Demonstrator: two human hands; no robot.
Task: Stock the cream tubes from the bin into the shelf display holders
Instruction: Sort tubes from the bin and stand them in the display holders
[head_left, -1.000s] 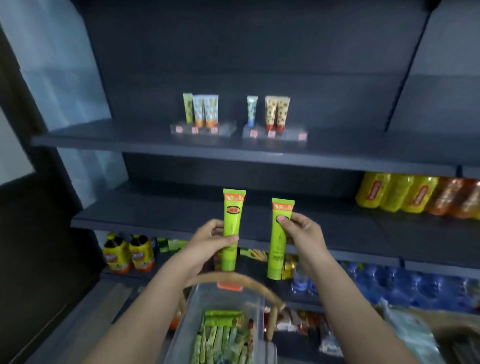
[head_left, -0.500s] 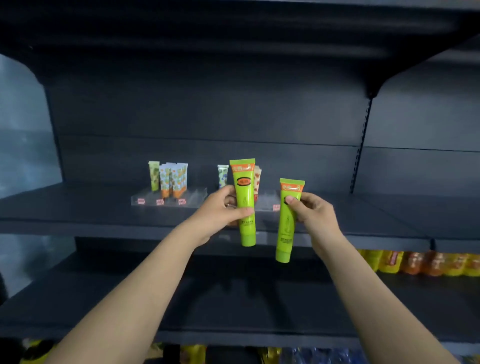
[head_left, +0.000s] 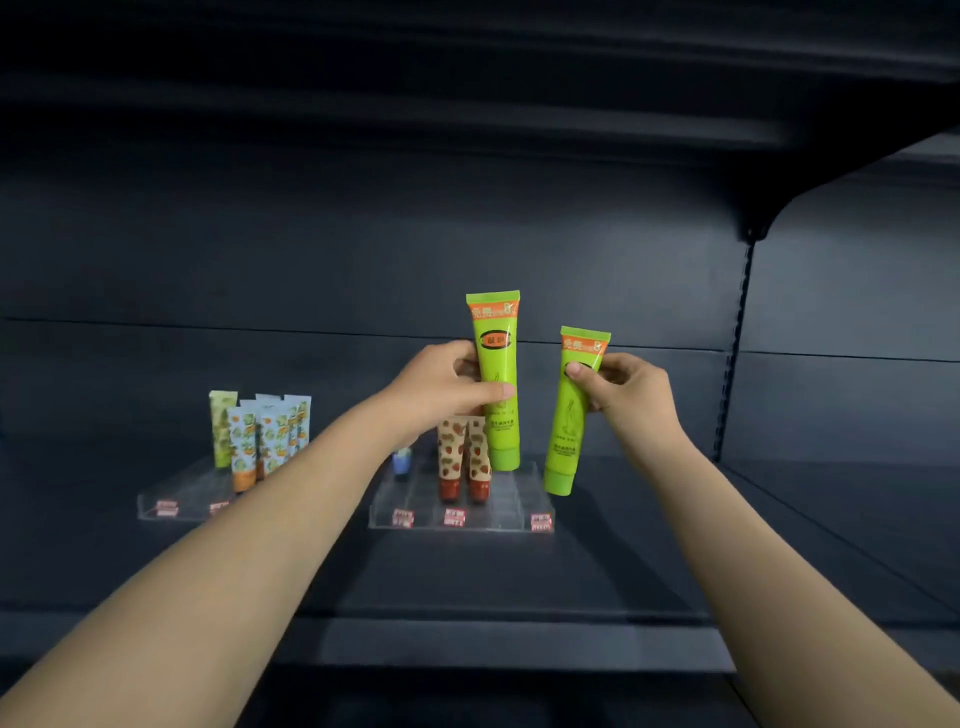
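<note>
My left hand (head_left: 441, 387) grips a bright green cream tube (head_left: 497, 364) upright, cap down, over the back right of a clear display holder (head_left: 498, 512) on the dark shelf. My right hand (head_left: 626, 387) pinches a second green tube (head_left: 571, 421) near its top; it hangs slightly tilted, its cap just beyond the holder's right edge. Two strawberry-patterned tubes (head_left: 462, 462) and a small blue-capped tube (head_left: 401, 461) stand in the holder. The bin is out of view.
A second clear holder (head_left: 176, 493) to the left carries several patterned tubes (head_left: 260, 436). The dark shelf (head_left: 649, 545) extends right to a slotted upright (head_left: 732, 353). Another shelf board hangs overhead.
Both hands have risen from above the bin to the upper shelf and moved forward. The two green tubes now hover at the right-hand holder, and the view has closed in.
</note>
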